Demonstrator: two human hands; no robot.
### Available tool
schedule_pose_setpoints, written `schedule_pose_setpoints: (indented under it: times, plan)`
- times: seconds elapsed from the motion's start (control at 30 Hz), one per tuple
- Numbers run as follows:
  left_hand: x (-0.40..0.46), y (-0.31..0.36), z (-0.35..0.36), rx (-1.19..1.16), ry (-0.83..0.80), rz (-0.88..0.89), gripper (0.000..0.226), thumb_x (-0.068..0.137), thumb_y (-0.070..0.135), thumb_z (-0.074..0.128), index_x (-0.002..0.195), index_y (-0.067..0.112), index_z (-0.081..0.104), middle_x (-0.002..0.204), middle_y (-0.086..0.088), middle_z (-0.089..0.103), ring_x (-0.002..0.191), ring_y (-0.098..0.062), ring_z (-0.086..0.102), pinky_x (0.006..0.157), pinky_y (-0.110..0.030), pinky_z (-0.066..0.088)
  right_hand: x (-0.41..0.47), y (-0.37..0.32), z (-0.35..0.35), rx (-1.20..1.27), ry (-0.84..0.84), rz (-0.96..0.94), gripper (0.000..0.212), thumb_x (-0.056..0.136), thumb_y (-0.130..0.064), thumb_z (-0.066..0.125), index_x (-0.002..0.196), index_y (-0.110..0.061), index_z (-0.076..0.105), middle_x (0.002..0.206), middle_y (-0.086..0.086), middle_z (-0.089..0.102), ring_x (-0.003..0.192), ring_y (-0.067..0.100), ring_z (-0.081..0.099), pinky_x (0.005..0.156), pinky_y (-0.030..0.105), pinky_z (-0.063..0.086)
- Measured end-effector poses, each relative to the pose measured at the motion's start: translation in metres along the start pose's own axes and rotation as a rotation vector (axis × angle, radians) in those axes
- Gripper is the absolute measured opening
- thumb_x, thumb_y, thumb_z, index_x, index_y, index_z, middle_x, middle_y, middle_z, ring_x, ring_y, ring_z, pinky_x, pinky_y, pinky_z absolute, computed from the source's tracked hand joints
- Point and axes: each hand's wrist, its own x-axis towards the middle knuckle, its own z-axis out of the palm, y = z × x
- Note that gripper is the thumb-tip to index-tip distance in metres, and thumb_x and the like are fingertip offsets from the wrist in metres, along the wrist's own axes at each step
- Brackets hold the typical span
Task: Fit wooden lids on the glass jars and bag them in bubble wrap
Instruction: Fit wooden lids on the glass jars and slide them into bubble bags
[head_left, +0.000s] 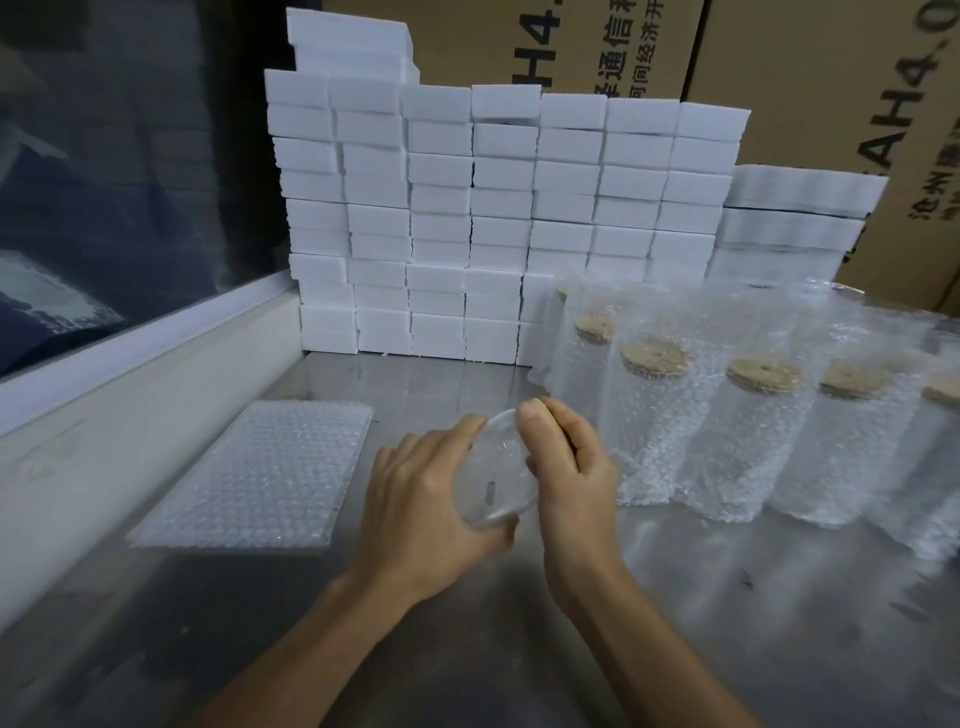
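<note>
Five lidded jars (753, 436) already bagged, standing in a row at right. Left hand (415, 499) and right hand (566, 467) gripping a bare jar (493, 478) over the desk (441, 379). Bubble-wrap bags (260, 473) waiting flat at left.

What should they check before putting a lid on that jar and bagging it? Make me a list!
1. Glass jar held firmly: ok, left hand grips it and right hand pinches its rim.
2. Wooden lid ready for this jar: not ok, no loose lid in view.
3. Empty bubble wrap bags nearby: ok, stacked flat to the left.
4. Jar clean and uncracked: cannot tell, picture is blurred.
5. Room beside the wrapped jars: ok, bare metal table in front of the foam blocks.
</note>
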Motion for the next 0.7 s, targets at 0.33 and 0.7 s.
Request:
schedule_pose_setpoints:
  times: [0.33,0.7]
  plan:
    - [-0.002,-0.012,0.017,-0.735,-0.120,-0.385,0.063,0.061,0.029,0.067,0.117,0.047,0.046,0.109,0.013,0.060,0.097,-0.005,0.060,0.063,-0.013,0.052,-0.010,0.025,0.009,-0.283,-0.327,-0.023,0.086,0.069,-0.040,0.089,0.140,-0.040,0.040,0.124,-0.025,0.061,0.117,-0.009,0.057,0.085,0.009,0.046]
    - [0.003,-0.057,-0.015,0.428,-0.175,-0.374,0.056,0.082,0.032,0.063,0.136,0.022,0.050,0.129,-0.005,0.053,0.117,-0.026,0.046,0.094,-0.043,0.036,0.000,0.038,-0.011,-0.504,-0.229,0.057,0.085,0.083,-0.048,0.078,0.150,-0.044,0.026,0.143,-0.009,0.049,0.129,0.009,0.050,0.109,0.037,0.045]
